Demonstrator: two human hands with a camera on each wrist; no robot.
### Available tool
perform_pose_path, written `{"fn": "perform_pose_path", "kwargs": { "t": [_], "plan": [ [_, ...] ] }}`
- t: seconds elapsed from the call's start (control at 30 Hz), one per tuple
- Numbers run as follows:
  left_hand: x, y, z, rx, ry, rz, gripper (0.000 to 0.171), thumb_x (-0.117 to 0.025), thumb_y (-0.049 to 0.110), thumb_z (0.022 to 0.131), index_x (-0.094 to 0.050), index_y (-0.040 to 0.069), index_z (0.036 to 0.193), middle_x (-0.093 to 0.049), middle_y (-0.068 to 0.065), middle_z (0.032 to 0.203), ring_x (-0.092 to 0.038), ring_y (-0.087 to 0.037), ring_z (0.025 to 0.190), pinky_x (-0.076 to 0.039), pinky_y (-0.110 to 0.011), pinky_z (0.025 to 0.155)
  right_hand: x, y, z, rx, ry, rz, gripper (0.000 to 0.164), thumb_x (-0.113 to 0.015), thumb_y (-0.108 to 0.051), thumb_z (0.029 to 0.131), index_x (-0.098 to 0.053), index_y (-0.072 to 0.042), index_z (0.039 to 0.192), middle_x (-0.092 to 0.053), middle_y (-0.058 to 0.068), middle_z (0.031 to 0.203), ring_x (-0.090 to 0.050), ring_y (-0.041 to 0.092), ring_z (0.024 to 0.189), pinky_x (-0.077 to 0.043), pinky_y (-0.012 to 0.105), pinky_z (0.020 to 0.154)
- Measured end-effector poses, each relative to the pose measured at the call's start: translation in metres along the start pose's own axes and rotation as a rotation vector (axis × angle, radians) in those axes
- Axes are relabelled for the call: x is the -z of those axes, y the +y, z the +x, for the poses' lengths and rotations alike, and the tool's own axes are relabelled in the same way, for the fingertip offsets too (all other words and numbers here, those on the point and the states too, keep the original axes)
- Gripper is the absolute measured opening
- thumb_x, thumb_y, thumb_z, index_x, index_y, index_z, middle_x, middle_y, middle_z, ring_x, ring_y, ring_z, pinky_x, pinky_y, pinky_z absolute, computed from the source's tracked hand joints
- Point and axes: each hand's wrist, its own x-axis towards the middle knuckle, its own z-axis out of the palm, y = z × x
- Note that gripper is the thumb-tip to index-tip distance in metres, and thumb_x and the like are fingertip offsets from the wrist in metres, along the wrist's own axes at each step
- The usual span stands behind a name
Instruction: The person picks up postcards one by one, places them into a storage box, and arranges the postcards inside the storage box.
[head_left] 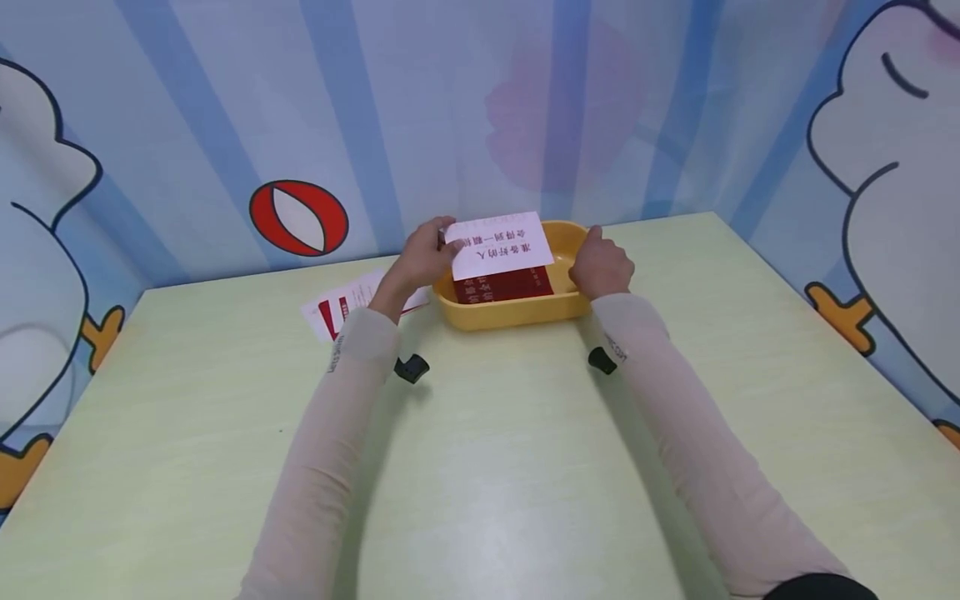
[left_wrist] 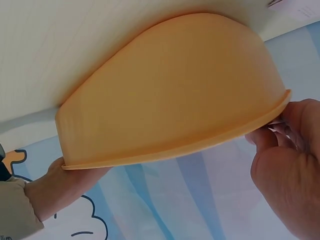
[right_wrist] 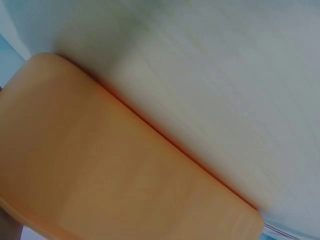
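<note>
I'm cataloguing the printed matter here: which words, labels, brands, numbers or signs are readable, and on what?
"准备好的人": white card, upside down.
"会得到一颗…": white card, end unclear.
Too small or blurred to read: print on the red card below it, the papers and the sleeve cuffs.

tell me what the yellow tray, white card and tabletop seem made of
Yellow tray: probably moulded plastic, satin; smooth walls and a thin lip suggest it.
White card: likely matte paper or cardstock; thin, flat, with printed characters.
Tabletop: perhaps laminate or sealed wood, low sheen; faint grain-like streaks, soft glare.
</note>
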Motion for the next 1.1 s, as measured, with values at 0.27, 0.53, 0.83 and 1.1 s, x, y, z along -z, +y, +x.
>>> {"fn": "perform_pose_path", "kwargs": {
  "t": [0.27,0.53,0.83,1.1],
  "plan": [
    [-0.002,-0.007,0.0,0.013,-0.005,-0.012,0.055,-0.046,0.021,0.103,-0.027,0.009,0.153,-0.054,-0.017,0.122,-0.046,-0.025,0.102,-0.045,-0.039,0.094,0.001,-0.004,-0.003,0.009,-0.022,0.005,0.058,-0.054,-0.022,0.095,-0.029,0.0,0.142,-0.061,0.022,0.119,-0.065,0.036,0.101,-0.054,0.051,0.092],
    [-0.009,-0.004,0.0,0.034,0.022,-0.02,0.056,-0.047,0.021,0.103,-0.026,0.01,0.154,-0.048,-0.014,0.143,-0.047,-0.025,0.119,-0.039,-0.041,0.113,0.003,-0.003,-0.002,0.007,-0.016,-0.014,0.058,-0.052,-0.022,0.095,-0.028,0.0,0.143,-0.061,0.022,0.117,-0.065,0.035,0.098,-0.054,0.05,0.091],
    [-0.014,-0.004,-0.001,0.028,0.032,-0.013,0.056,-0.046,0.021,0.103,-0.025,0.009,0.154,-0.052,-0.016,0.133,-0.048,-0.022,0.109,-0.042,-0.037,0.107,0.004,0.0,-0.003,0.016,-0.015,-0.016,0.057,-0.052,-0.022,0.095,-0.029,0.001,0.141,-0.062,0.022,0.115,-0.065,0.036,0.097,-0.055,0.05,0.089],
    [-0.013,-0.007,-0.003,0.017,0.044,-0.004,0.056,-0.044,0.022,0.104,-0.025,0.007,0.154,-0.055,-0.019,0.124,-0.049,-0.023,0.103,-0.041,-0.037,0.108,0.004,-0.004,-0.006,0.018,-0.01,-0.009,0.056,-0.052,-0.022,0.095,-0.031,0.0,0.141,-0.062,0.021,0.116,-0.065,0.035,0.097,-0.054,0.049,0.09]
  ]
}}
